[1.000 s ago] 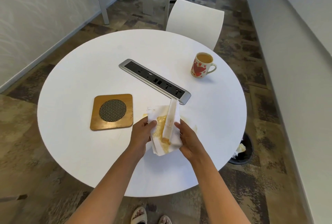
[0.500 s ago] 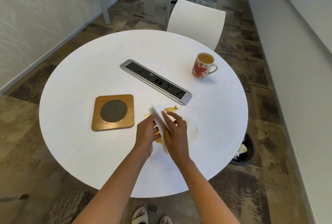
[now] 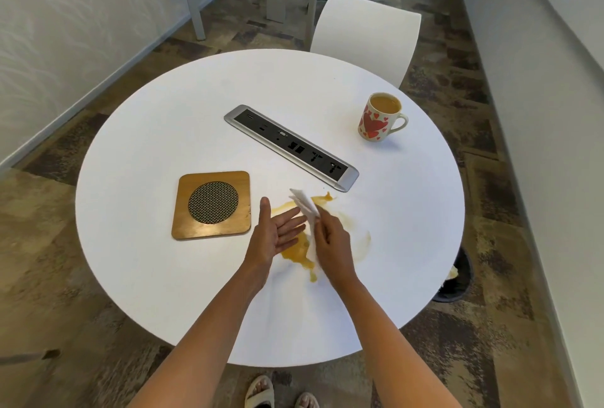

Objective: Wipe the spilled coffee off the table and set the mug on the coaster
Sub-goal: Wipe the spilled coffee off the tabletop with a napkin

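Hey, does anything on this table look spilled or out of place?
Yes. A coffee spill lies beside the coaster, under the hands. The full mug stands on bare table, not on the coaster.

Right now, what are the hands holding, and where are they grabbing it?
The right hand pinches the folded paper napkin near its lower end, above the coffee spill. The left hand is open and flat, holding nothing.
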The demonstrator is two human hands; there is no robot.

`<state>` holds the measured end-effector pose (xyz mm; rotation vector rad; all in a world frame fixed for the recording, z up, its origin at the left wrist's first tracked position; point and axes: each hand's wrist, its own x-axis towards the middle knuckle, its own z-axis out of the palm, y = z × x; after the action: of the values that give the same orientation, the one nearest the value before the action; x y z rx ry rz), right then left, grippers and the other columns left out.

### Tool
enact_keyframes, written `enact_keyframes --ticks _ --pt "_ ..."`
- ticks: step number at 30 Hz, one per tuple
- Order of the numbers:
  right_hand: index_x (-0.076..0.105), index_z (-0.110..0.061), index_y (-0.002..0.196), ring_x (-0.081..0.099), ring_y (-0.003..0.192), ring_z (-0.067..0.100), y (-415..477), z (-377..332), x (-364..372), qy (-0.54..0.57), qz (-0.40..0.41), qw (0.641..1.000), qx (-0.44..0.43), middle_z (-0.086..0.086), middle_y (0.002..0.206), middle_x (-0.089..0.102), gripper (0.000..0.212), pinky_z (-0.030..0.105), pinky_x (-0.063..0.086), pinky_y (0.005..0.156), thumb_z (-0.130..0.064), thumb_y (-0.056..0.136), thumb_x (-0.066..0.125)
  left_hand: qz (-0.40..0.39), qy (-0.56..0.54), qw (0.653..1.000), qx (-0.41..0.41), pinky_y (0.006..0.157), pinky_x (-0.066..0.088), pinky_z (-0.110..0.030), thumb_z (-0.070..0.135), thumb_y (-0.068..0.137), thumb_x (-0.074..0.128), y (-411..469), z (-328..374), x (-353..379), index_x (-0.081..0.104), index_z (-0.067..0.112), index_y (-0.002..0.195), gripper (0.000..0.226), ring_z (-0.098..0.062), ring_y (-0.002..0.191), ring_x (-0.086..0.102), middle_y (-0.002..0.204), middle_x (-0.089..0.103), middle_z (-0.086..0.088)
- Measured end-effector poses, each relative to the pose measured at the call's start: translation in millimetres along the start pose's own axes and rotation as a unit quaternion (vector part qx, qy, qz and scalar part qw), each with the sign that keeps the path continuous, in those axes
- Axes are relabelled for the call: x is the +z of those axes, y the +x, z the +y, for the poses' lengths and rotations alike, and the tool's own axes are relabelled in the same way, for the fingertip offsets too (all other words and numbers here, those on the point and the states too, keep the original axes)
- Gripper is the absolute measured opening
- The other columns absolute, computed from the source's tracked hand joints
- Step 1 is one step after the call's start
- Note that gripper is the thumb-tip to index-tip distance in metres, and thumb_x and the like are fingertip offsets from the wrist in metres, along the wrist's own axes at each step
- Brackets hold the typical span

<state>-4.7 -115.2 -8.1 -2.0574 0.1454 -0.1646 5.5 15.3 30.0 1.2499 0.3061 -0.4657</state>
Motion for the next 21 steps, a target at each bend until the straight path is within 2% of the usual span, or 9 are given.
enact_keyframes --ticks 2,4,6,8,10,15,21 --pt "0.049 -0.018 0.134 0.06 0.107 0.022 14 4 -5 -0.035 0.024 0.999 -0.01 0.006 0.121 0.064 0.04 0.015 0.037 0.082 -0.008 0.097 0.038 0.058 0.088 0.992 0.067 0.094 0.042 -0.023 0.055 0.094 0.023 4 -3 -6 0.064 0.023 0.112 0.055 -0.007 0.107 0.059 0.104 0.067 0.005" --pt "0.044 -0.024 0.138 0.055 0.117 0.015 30 7 -12 -0.057 0.036 0.997 -0.022 -0.001 0.134 0.056 0.046 0.011 0.035 0.088 -0.006 0.097 0.034 0.108 0.224 0.957 0.149 0.091 0.037 -0.011 0.048 0.095 0.031 6 -8 -20 0.059 0.022 0.122 0.047 0.002 0.104 0.054 0.108 0.063 0.005" --pt "0.039 -0.026 0.141 0.041 0.132 0.007 44 13 -16 -0.08 0.046 0.995 -0.036 -0.01 0.145 0.044 0.051 0.018 0.033 0.105 -0.002 0.097 0.031 0.144 0.341 0.905 0.211 0.103 0.032 -0.02 0.037 0.098 0.032 12 -15 -40 0.054 0.017 0.129 0.042 -0.006 0.122 0.047 0.128 0.057 0.0" --pt "0.036 -0.023 0.143 0.029 0.14 0.008 58 23 -20 -0.139 0.042 0.988 -0.045 -0.008 0.15 0.036 0.053 0.028 0.028 0.114 0.001 0.097 0.028 0.163 0.426 0.855 0.246 0.114 0.022 -0.033 0.027 0.1 0.03 19 -22 -58 0.049 0.012 0.132 0.04 -0.017 0.135 0.035 0.142 0.046 -0.006" --pt "0.034 -0.019 0.144 0.022 0.143 0.013 71 34 -20 -0.204 0.005 0.978 -0.044 -0.003 0.153 0.031 0.053 0.031 0.022 0.117 0.003 0.096 0.027 0.17 0.486 0.819 0.255 0.115 0.013 -0.033 0.026 0.099 0.024 25 -30 -75 0.046 0.01 0.134 0.044 -0.019 0.139 0.028 0.145 0.041 -0.008" --pt "0.026 -0.014 0.147 0.013 0.146 0.019 80 43 2 -0.278 -0.112 0.95 -0.091 0.006 0.157 0.019 0.053 0.025 0.007 0.117 0.003 0.097 0.027 0.161 0.532 0.789 0.262 0.114 0.004 -0.025 0.033 0.096 0.015 32 -43 -96 0.045 0.01 0.135 0.054 -0.008 0.138 0.021 0.148 0.034 -0.001" --pt "0.023 -0.018 0.147 0.007 0.147 0.016 84 33 20 -0.257 -0.191 0.939 -0.127 0.003 0.158 0.014 0.057 0.021 -0.002 0.116 0.007 0.096 0.029 0.164 0.537 0.782 0.271 0.114 0.003 -0.024 0.038 0.094 0.01 33 -45 -97 0.043 0.01 0.136 0.06 -0.009 0.138 0.021 0.145 0.028 0.008"
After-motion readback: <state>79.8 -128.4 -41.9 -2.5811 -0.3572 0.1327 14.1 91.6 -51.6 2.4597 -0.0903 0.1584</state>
